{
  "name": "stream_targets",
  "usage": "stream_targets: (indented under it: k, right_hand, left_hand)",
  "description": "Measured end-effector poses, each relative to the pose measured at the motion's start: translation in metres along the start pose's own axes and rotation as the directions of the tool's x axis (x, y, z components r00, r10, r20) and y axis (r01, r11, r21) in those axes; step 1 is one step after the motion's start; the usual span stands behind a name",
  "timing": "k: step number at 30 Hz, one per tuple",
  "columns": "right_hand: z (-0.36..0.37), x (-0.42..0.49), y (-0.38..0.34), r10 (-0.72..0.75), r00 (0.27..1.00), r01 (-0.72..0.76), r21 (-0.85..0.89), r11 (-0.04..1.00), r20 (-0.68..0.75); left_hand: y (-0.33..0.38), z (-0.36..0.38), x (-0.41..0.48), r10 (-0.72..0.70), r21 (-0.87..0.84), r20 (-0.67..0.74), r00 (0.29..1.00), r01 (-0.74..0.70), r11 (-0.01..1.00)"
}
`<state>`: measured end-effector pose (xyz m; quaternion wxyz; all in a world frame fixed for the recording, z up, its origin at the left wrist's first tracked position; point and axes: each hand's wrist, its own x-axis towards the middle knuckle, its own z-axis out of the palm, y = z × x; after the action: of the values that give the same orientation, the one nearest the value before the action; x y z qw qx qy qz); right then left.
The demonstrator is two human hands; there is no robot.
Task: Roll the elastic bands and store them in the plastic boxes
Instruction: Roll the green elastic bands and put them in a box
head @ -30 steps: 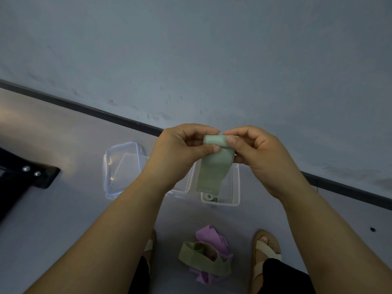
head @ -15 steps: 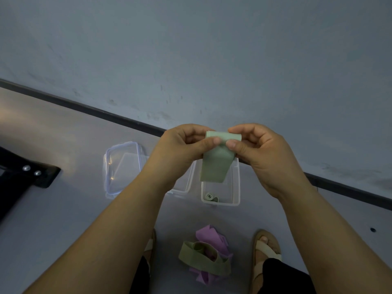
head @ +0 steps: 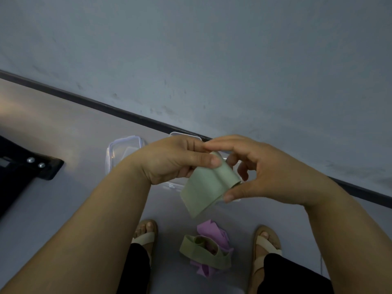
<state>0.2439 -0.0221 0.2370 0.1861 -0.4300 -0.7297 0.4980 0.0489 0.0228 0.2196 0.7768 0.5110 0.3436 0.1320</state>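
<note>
Fingers of the left hand point(head: 169, 160) and right hand point(head: 263, 175) pinch a half-rolled pale green band point(head: 206, 185), held in the air above the clear plastic boxes point(head: 121, 151) on the floor point(head: 70, 200). An olive band point(head: 203, 254) and purple band point(head: 212, 232) lie between the sandalled feet point(head: 146, 236).

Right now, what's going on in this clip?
A person stands over the floor rolling a pale green elastic band with both hands: the left hand pinches its upper end, the right hand holds the rolled part, and a flat tail hangs loose. Clear plastic boxes sit below. An olive band and a purple band wait between the sandals.
</note>
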Motion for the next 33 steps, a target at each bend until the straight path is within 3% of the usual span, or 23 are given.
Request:
stream_targets:
  k: [9, 15, 20, 23, 33]
  right_hand:
    - [-0.001, -0.005, -0.008, 0.020, 1.000, -0.019, -0.092, 0.996, 0.008]
    - [-0.002, -0.005, -0.001, 0.096, 0.993, -0.089, 0.089, 0.992, -0.074]
    - [-0.002, -0.003, -0.001, 0.014, 0.993, 0.018, 0.276, 0.961, -0.116]
    - [-0.004, -0.003, -0.005, -0.011, 0.991, 0.050, 0.298, 0.953, -0.131]
    - [-0.002, -0.001, 0.002, 0.047, 0.997, -0.042, 0.077, 0.996, -0.068]
  left_hand:
    - [-0.002, 0.005, 0.002, -0.033, -0.014, 0.105, 0.994, 0.035, 0.999]
    - [-0.005, 0.004, 0.006, 0.013, -0.016, 0.177, 0.984, -0.011, 1.000]
    - [-0.005, 0.007, 0.007, 0.074, -0.129, 0.214, 0.974, -0.047, 0.991]
    - [-0.003, 0.009, 0.005, 0.110, -0.229, 0.253, 0.961, -0.051, 0.972]
    - [-0.003, 0.016, 0.003, 0.005, -0.161, -0.017, 1.000, -0.007, 0.987]
